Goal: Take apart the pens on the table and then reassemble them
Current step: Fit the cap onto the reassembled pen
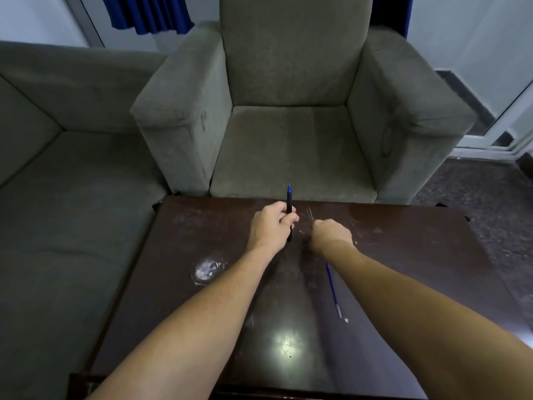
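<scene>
A dark pen is held upright just above the middle of the frame, its blue tip pointing up toward the armchair and its lower end showing below the fist. It is gripped round its middle by the left hand, whose fingers are curled shut about the barrel. Just to the right, the right hand is seen knuckles up and loosely closed, near the pen but apart from it; whether anything small is pinched in it cannot be told, as the fingertips are hidden. A blue refill lies loose on the dark table in the lower right of centre, partly covered by the right forearm, with a small pale piece just beyond its metal end.

The step in hand is judged to be work on the held pen, either loosening or closing it. The barrel is best kept steady and vertical by the left hand while the other end is turned by the right, so that no spring or small part is dropped. Loose parts should be kept together on the table, away from its edge.
</scene>
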